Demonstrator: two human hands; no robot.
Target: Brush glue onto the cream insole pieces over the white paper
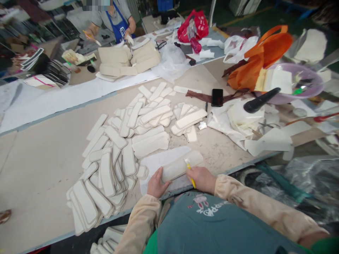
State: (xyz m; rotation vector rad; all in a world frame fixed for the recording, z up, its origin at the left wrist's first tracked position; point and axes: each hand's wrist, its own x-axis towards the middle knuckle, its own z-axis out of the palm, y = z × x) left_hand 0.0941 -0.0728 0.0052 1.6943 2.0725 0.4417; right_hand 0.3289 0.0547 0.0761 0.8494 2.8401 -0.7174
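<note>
My left hand (157,183) rests at the near table edge, fingers curled against the left end of a cream oblong pad (180,166) lying on a white sheet (156,163). My right hand (201,178) is closed round a small yellow-handled brush (190,172), whose tip touches the pad's top. Just left and beyond lies a wide spread of several matching cream pads (116,155), overlapping in rows.
A black phone (217,97), orange bag (261,58), purple basin (299,83), a black handle (261,100) and white scraps crowd the right side. Across the table a person in a blue apron (115,21) works beside stacked cream pieces (127,58). More pads lie below the edge (106,241).
</note>
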